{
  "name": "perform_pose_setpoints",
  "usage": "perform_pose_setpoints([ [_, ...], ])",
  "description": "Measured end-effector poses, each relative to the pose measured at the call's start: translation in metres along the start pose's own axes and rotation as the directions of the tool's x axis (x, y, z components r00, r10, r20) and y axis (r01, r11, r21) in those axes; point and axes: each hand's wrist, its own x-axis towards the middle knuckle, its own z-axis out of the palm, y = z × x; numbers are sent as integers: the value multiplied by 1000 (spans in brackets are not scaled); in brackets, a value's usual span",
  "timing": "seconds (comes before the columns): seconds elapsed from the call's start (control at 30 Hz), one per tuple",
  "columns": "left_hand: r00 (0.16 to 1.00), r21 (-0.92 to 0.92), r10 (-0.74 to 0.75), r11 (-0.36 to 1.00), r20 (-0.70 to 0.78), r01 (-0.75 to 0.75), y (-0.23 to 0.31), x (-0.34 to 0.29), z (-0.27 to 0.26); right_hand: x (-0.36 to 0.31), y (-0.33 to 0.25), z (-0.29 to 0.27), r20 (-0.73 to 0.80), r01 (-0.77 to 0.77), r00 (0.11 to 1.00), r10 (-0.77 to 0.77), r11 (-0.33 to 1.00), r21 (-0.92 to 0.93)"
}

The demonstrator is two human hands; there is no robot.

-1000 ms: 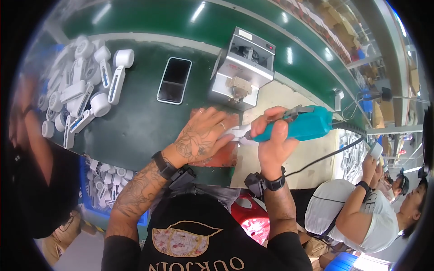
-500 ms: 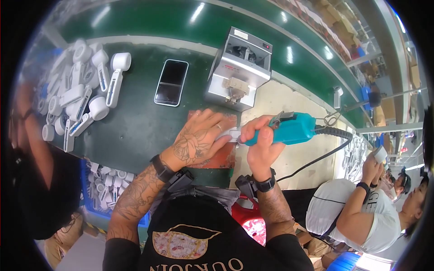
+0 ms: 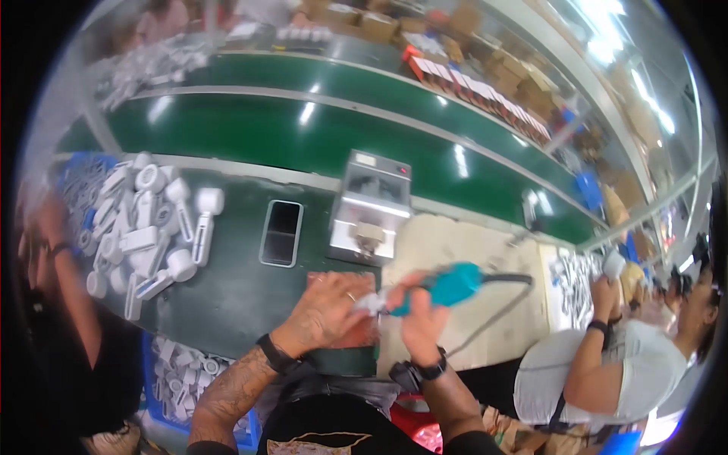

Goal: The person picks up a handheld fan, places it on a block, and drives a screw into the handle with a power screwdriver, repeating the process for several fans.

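Note:
Over a reddish-brown mat at the table's front, my left hand presses down a small white plastic part with its fingers. From the right, my right hand wraps round a teal electric screwdriver, which lies almost level. Its tip end points left at the white part, close to my left fingertips. Blur hides whether the tip touches the part. A black cord leaves the back of the screwdriver and curves down.
Beyond the mat stands a grey metal machine; left of it lies a phone. White round-headed plastic pieces are heaped at left. A blue crate of white parts sits below. Co-workers flank me: a dark-clothed person left, a white-shirted person right.
My view has tilted up, so the table and hands sit lower and more of the green line shows. Both hands keep their grips near the mat; the screwdriver is blurred now.

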Motion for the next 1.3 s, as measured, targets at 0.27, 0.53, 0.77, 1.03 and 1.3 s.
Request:
perform_pose_setpoints([
  [0.27,945,-183,-251,959,-209,215,-14,-45,-52,-23,-39,-18,-170,208,970,-174,956,208],
  [0.53,125,-757,-757,651,-641,64,-125,-119,-204,-39,-20,-30,-49,68,997,-65,995,67],
  [0.77,362,-306,-484,840,-797,448,-105,-94,-137,-10,-9,-31,-188,129,966,-175,964,-234],
  [1.03,664,-373,-428,898,-613,234,-94,-21,-68,47,49,-37,-267,189,918,-293,916,-353],
  [1.3,618,-511,-581,800,-529,314,-157,1,-62,82,44,-10,-348,149,909,-229,959,-242],
])
